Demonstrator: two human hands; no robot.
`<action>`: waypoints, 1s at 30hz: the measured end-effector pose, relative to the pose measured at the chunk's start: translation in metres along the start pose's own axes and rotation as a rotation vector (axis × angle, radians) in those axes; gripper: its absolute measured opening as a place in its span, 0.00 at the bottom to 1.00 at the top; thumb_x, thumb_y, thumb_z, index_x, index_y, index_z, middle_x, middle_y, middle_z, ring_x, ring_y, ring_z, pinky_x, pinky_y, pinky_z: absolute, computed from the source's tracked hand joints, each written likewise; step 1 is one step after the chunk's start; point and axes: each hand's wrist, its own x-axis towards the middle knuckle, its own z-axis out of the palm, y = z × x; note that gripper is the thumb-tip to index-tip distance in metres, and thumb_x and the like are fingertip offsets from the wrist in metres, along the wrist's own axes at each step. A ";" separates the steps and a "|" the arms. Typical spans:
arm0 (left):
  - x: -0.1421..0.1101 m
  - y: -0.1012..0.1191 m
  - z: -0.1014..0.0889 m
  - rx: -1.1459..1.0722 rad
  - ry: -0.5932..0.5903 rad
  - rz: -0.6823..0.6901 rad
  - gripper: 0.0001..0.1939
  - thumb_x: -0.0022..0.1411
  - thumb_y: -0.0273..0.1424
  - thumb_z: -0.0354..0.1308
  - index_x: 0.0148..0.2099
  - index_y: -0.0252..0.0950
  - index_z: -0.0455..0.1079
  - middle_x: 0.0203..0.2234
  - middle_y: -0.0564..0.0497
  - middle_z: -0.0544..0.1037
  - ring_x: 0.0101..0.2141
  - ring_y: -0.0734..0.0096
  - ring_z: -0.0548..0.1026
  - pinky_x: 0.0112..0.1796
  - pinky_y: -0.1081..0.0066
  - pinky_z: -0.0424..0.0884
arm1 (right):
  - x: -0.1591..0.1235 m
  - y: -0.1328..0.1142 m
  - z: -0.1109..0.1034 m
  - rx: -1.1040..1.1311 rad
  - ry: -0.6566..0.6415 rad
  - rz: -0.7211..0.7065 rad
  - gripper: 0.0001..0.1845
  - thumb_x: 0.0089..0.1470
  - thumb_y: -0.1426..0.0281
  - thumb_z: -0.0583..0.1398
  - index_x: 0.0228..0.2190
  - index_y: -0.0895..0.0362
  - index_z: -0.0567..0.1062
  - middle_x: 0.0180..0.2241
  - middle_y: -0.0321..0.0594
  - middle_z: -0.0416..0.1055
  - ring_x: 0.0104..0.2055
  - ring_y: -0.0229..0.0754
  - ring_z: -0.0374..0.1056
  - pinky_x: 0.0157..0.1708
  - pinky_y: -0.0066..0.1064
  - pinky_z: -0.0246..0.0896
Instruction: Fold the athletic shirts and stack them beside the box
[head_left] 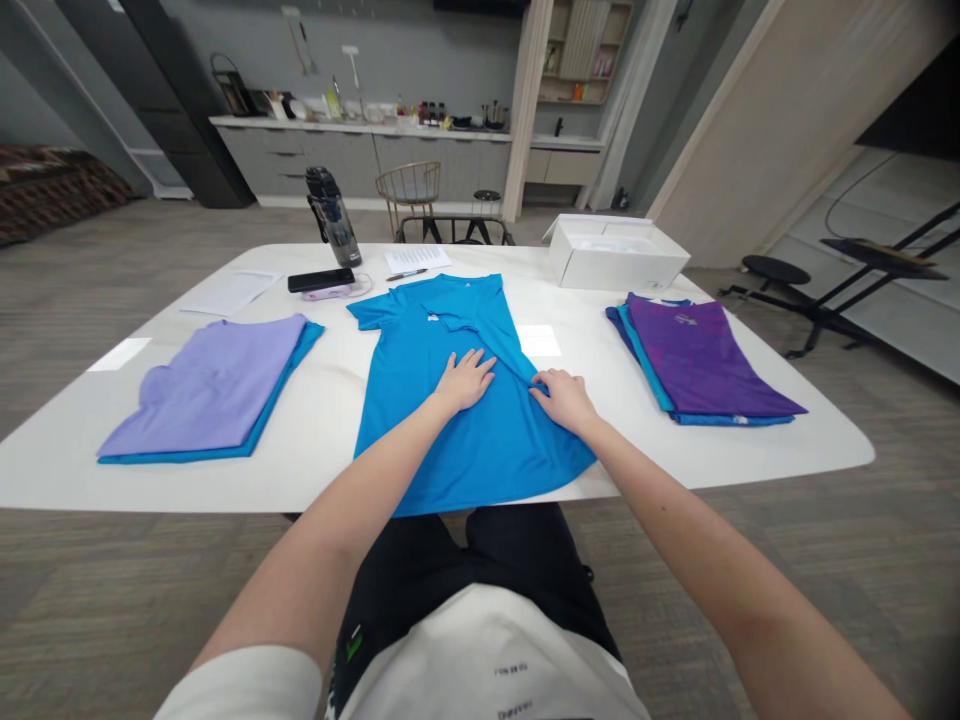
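A bright blue T-shirt (442,400) lies spread on the white table (787,440) in front of me, its right side folded inward along a diagonal crease and its hem hanging over the near edge. My left hand (465,380) rests flat on the shirt's middle, fingers spread. My right hand (562,395) sits on the folded right edge, its fingers pinching the fabric at the crease.
A folded lilac shirt on a blue one (206,395) lies at left; a purple and blue pile (701,365) at right. Behind the shirt stand a water bottle (332,215), a phone (321,280), papers with a pen (416,262) and an open white box (615,255).
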 end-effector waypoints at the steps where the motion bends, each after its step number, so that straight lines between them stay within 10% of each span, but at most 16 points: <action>1: -0.005 0.004 0.000 -0.005 0.000 0.001 0.30 0.76 0.44 0.36 0.74 0.44 0.56 0.73 0.45 0.55 0.71 0.52 0.51 0.67 0.40 0.46 | -0.005 0.000 -0.002 -0.013 -0.006 0.017 0.12 0.67 0.62 0.57 0.47 0.53 0.76 0.47 0.45 0.77 0.53 0.53 0.69 0.50 0.43 0.57; 12: -0.067 0.042 0.006 -0.043 0.013 -0.007 0.32 0.75 0.48 0.37 0.74 0.44 0.54 0.73 0.46 0.53 0.72 0.52 0.49 0.68 0.40 0.44 | -0.077 0.019 0.003 -0.049 0.135 0.158 0.17 0.67 0.59 0.55 0.50 0.55 0.74 0.44 0.49 0.77 0.48 0.54 0.70 0.45 0.41 0.55; 24: -0.080 0.052 0.005 0.013 0.187 -0.011 0.25 0.76 0.38 0.40 0.68 0.39 0.65 0.68 0.45 0.66 0.67 0.58 0.61 0.67 0.49 0.53 | -0.128 0.012 -0.010 -0.067 0.235 0.301 0.09 0.63 0.67 0.57 0.42 0.56 0.75 0.37 0.46 0.77 0.42 0.52 0.70 0.42 0.41 0.52; 30: -0.087 0.057 -0.003 0.043 0.219 0.113 0.19 0.75 0.33 0.44 0.58 0.38 0.73 0.52 0.44 0.79 0.53 0.61 0.74 0.55 0.60 0.67 | -0.146 0.013 -0.009 0.087 0.316 0.150 0.09 0.64 0.65 0.57 0.39 0.54 0.76 0.42 0.46 0.77 0.49 0.54 0.69 0.45 0.41 0.56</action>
